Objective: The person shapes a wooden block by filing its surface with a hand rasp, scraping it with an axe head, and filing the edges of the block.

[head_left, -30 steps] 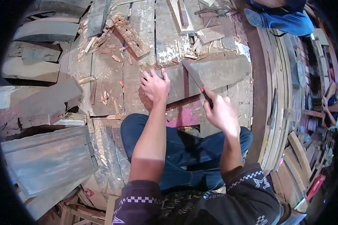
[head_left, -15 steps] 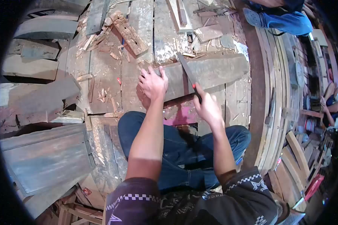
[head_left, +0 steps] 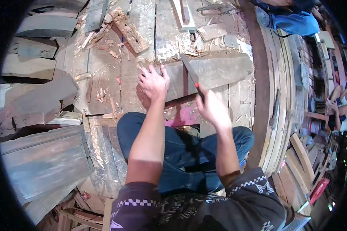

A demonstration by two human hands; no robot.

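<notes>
A flat file (head_left: 188,67) with a black-and-red handle slants across a thick wooden board (head_left: 223,71) lying in front of my crossed legs. My right hand (head_left: 213,107) is closed around the file's handle, near the board's front edge. On the board's left end rests my left hand (head_left: 154,82), fingers spread and slightly bent, thumb pointing away from me. The board under that palm is hidden.
A crumbling wood piece (head_left: 129,30) lies among chips beyond the board. Grey planks and a panel (head_left: 46,161) are stacked on the left. A long beam (head_left: 264,88) runs along the right. Another person's blue-clad leg (head_left: 297,24) is at the upper right.
The whole view has shifted slightly, so the scene sits a little further left. Both hands keep nearly the same places on the board and the file.
</notes>
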